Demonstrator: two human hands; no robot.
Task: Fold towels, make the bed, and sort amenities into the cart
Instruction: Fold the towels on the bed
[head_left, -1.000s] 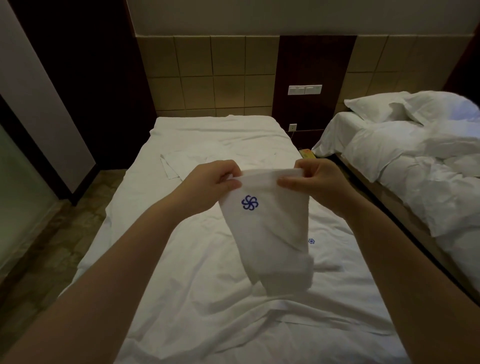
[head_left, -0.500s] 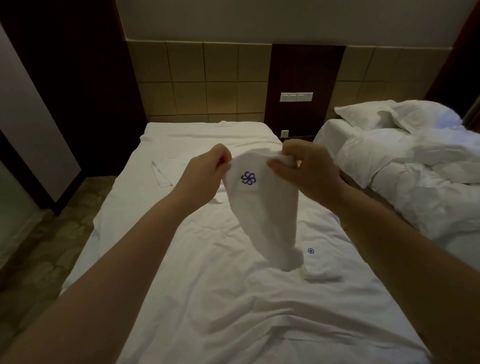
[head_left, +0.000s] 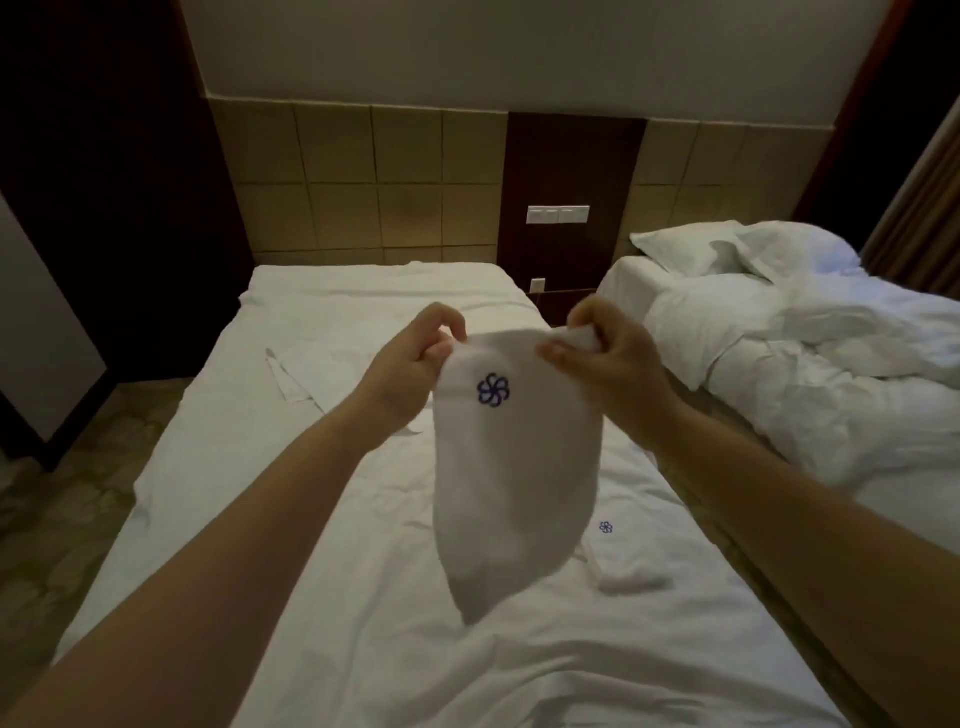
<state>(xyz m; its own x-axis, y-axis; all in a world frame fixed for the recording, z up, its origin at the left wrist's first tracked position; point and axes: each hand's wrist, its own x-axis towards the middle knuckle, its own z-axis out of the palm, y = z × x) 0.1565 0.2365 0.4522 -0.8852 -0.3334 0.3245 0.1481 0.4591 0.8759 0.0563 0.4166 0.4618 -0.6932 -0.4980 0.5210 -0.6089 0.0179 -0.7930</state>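
The towel (head_left: 514, 467) is small, white and soft, with a blue pinwheel logo (head_left: 493, 389) stitched near its upper left; it hangs as a long narrow lobe, rounded along the top and tapering to a blunt tip at the bottom; its surface is smooth, with faint shading along the lower edge.

A second ago its top edge was pulled nearly straight between the hands and its lower end was doubled into a thick fold; now the hands have drawn closer together, the top edge humps up between them, and the lower end hangs loose and single; the logo has kept its place near the left hand.

The left hand (head_left: 410, 364) pinches the towel's upper left corner between thumb and curled fingers; the right hand (head_left: 608, 364) grasps the upper right corner, with a wad of cloth bunched inside its fingers; the towel hangs below and between both hands, in the air above the bed (head_left: 311, 597), its tip clear of the sheet.

A second towel (head_left: 628, 564) with the same small logo lies flat on the bed, just right of the hanging tip; a folded white cloth (head_left: 291, 382) lies farther up the bed on the left; a second bed (head_left: 831, 395) with a rumpled duvet and pillows (head_left: 691, 244) stands to the right.
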